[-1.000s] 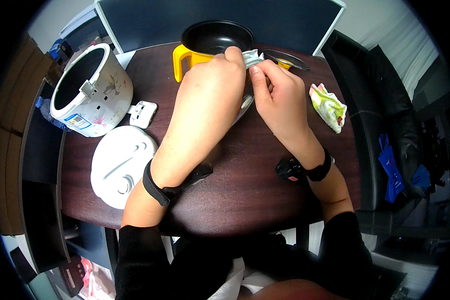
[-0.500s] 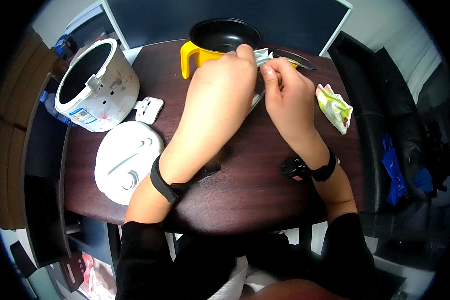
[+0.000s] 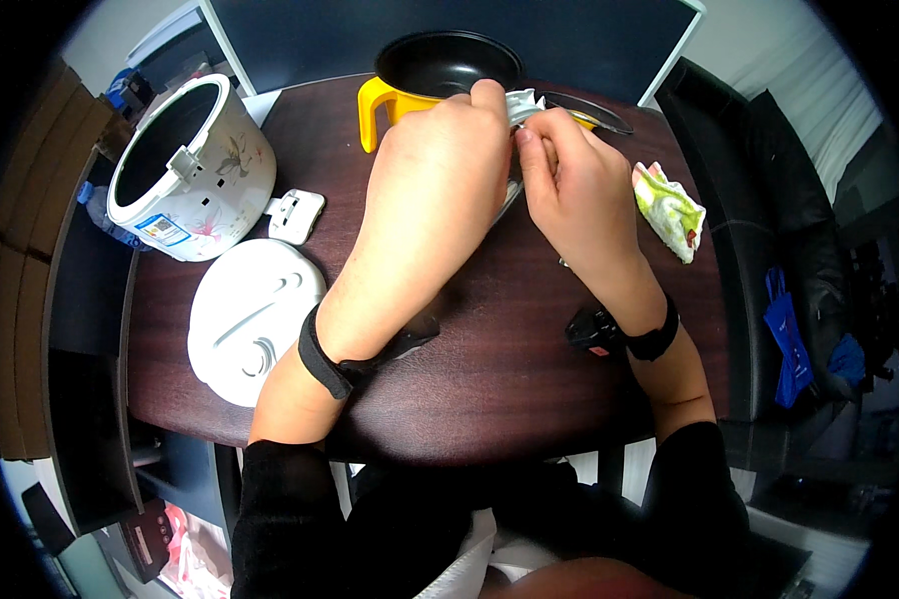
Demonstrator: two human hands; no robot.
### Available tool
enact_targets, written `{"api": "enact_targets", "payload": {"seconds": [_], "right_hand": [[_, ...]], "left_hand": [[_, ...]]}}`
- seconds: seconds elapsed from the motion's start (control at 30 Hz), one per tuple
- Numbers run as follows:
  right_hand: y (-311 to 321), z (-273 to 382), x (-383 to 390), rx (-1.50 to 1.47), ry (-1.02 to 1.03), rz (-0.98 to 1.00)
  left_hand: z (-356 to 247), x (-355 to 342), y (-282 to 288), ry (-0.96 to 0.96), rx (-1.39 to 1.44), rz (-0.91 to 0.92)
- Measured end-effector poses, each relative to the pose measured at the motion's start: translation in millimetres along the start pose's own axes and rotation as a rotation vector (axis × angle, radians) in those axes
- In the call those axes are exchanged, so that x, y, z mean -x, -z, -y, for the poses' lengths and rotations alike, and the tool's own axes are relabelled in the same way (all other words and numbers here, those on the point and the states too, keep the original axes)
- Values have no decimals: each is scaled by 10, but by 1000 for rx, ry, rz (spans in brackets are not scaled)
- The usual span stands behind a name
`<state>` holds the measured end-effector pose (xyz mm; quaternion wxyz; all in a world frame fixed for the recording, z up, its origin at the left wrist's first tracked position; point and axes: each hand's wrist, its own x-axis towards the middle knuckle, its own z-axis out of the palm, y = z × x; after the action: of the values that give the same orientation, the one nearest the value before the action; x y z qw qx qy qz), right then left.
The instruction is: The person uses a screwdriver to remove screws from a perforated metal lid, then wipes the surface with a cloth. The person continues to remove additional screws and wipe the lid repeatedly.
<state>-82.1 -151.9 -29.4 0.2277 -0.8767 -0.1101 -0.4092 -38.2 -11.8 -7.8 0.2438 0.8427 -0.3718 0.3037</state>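
Toward the far middle of the table both my hands are closed and close together, around a shiny, clear-to-whitish bag-like thing. My left hand, seen from its back, grips it with bent fingers; its fingertips are hidden. Thumb and fingers of my right hand pinch beside its upper right edge. A shiny lower edge shows between the hands; the contents cannot be made out. Just behind my left hand stands a black bowl-shaped pot over a yellow container with a handle, partly hidden by that hand.
At the left stands a white rice cooker body with a flower print; its round white lid lies nearer. A small white part sits beside them. A dark shiny-rimmed disc and a green-white cloth are at the right.
My right hand has shifted very slightly, its wrist turning a little. A small pale speck now shows below that hand. My left hand keeps nearly the same place.
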Motion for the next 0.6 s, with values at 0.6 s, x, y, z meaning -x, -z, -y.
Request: {"api": "enact_targets", "payload": {"seconds": [0.6], "right_hand": [[0,-62,-14,33,71,-54]], "left_hand": [[12,-7,10,-9,-25,11]]}}
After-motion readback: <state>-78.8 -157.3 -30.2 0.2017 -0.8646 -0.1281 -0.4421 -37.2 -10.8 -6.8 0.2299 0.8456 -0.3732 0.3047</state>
